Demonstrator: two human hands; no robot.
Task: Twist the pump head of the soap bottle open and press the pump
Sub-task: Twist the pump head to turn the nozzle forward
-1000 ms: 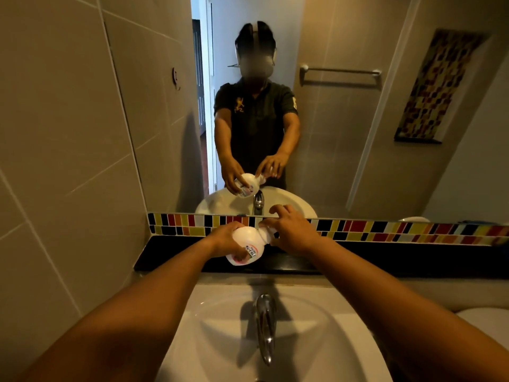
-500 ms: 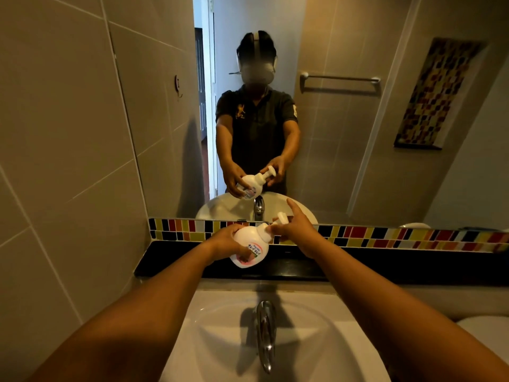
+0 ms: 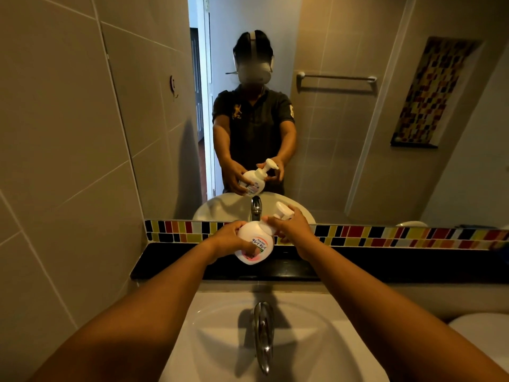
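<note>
A round white soap bottle (image 3: 257, 239) with a pink label hangs in the air above the black ledge, tilted with its top pointing right and away from me. My left hand (image 3: 230, 241) wraps around its body. The white pump head (image 3: 283, 211) sticks up to the right, raised on its stem. My right hand (image 3: 292, 224) holds the neck just below the pump head, fingers curled around it. The mirror repeats the same grip.
A chrome faucet (image 3: 263, 337) and white sink basin (image 3: 316, 340) lie directly below my forearms. The black ledge (image 3: 413, 266) runs under a coloured tile strip (image 3: 385, 237) and the mirror. A tiled wall closes the left side. A white rounded object (image 3: 482, 329) sits at lower right.
The pump head has come up from the bottle and shows clearly above my right hand. My right hand shifted from covering the top to gripping the neck.
</note>
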